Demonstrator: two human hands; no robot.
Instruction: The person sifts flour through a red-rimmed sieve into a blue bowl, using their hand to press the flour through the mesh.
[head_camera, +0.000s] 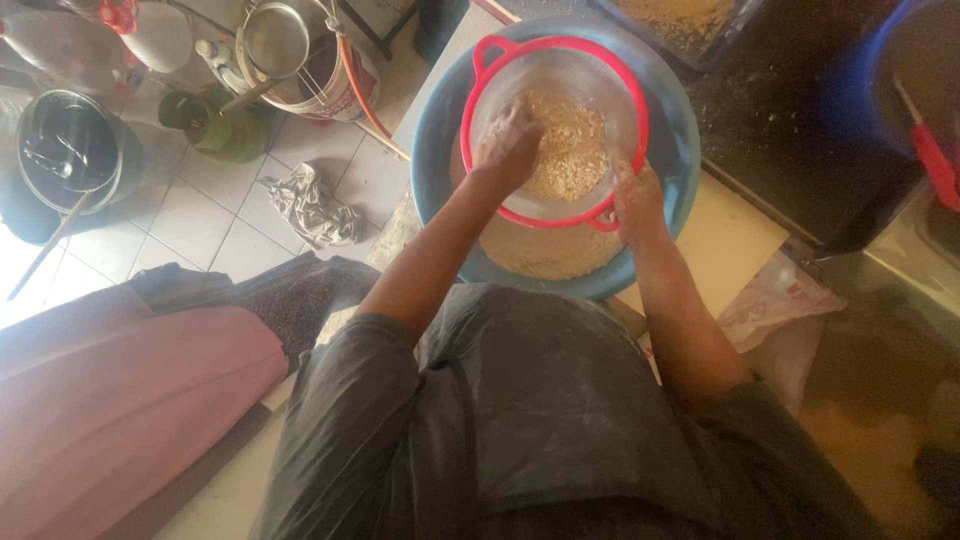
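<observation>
From where I stand, the person's grey shirt fills the near view and hides the front edge of the pale table. A crumpled plastic package, whitish with red marks too blurred to make out, lies at the table's near right corner. The right hand curls its fingers over the near rim of the red sieve, gripping it. The left hand is pressed down into the coarse beige meal inside the sieve, fingers bent and half buried, so I cannot tell whether they clutch any. The sieve sits in a blue basin, which holds finer flour below. Left, on the tiled floor, lie a crumpled cloth, a dark pot and a metal strainer, partly cut off.
</observation>
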